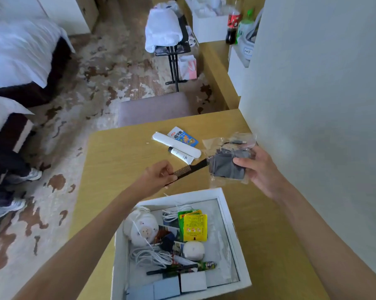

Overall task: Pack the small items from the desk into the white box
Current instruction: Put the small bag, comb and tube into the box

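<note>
Hands first: your left hand [159, 175] pinches a black comb [190, 168] by its toothed end, handle pointing away & to the right toward your right hand [257, 169], which is closed around a clear bag w/ dark contents [228, 166]. Both are held just beyond the far rim of the white box [232, 226], which sits open on the desk [122, 152], nearest you, already part-filled w/ cables, sachets, a pouch etc. Comb's long axis runs diagonally, roughly toward the box's far-right corner; you'd likely need to swing it in line w/ a box wall before lowering. Left hand is the nearer to the opening, so comb probably goes in first. Beyond the hands from the box, still on the desk: a white case [176, 145], a white tube [181, 155] touching it, and a blue packet [182, 136] partly under the case.
</note>
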`<action>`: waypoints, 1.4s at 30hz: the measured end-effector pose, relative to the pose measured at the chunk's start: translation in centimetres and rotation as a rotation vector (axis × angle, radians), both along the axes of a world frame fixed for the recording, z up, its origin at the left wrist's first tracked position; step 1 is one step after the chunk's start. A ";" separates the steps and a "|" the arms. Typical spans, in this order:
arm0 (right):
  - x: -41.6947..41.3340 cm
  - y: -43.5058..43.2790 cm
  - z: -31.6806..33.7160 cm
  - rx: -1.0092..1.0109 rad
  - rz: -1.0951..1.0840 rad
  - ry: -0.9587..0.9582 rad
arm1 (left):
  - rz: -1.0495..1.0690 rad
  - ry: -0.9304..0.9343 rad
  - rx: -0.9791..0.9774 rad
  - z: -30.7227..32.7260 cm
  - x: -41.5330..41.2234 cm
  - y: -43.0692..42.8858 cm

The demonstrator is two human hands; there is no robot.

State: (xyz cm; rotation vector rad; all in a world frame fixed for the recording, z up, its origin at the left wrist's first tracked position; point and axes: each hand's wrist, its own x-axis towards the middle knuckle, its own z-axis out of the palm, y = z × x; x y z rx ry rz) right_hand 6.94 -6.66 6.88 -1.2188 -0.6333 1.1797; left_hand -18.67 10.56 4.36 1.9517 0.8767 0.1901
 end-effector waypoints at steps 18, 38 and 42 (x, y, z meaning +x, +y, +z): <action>-8.2 -3.7 1.0 -0.271 0.313 -0.622 | 0.107 0.201 0.232 -2.2 -13.8 -13.1; -12.5 -5.9 0.1 -0.444 0.575 -1.000 | -0.212 0.244 0.320 -4.6 -13.4 -11.8; -12.2 -6.1 -0.1 -0.443 0.569 -0.976 | -0.401 0.320 0.466 -4.7 -14.5 -12.1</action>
